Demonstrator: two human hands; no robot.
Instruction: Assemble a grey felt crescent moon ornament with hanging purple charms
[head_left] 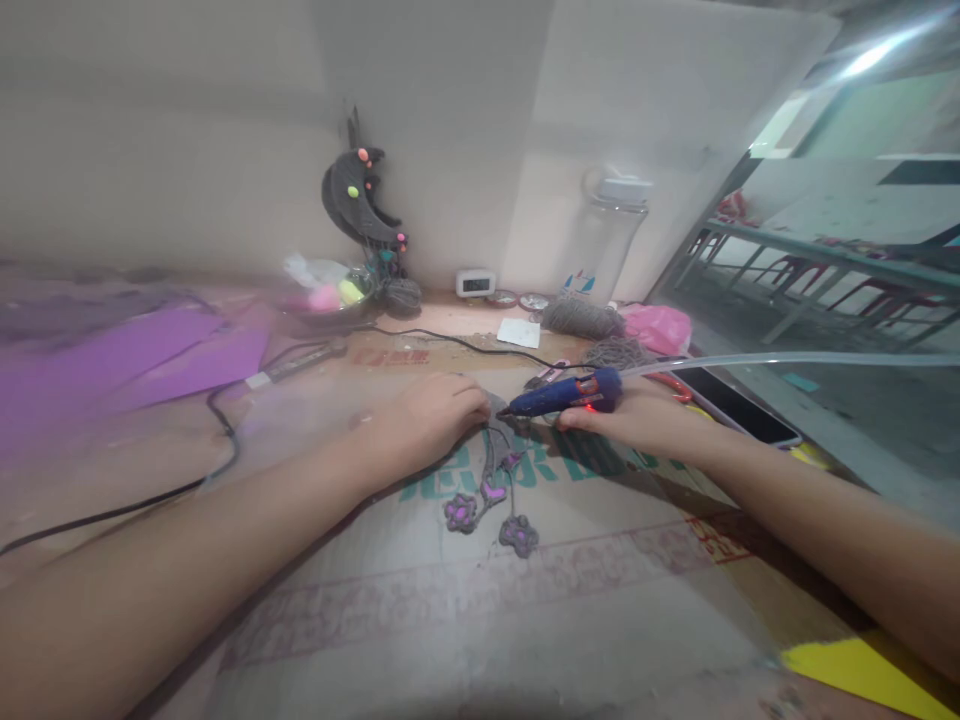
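My right hand [649, 415] is wrapped round a blue hot glue gun [559, 396], with a red light glowing on its side and a long clear glue stick [780, 358] running out of its back. The nozzle points left, at a grey yarn ornament [496, 408]. My left hand [431, 422] has its fingers closed at the ornament's left edge, partly hiding it. From the ornament grey strands trail towards me, ending in a purple-centred paw or flower shape [460, 512], a purple heart [493, 491] and another grey flower shape [519, 536].
Cardboard [450, 620] covers the table. Behind are a crescent moon ornament [341, 200], a small clock [475, 284], a clear bottle [607, 245] and grey yarn [581, 318]. A phone [739, 405] lies right, purple sheets [165, 355] left. A black cable [112, 505] crosses the left side.
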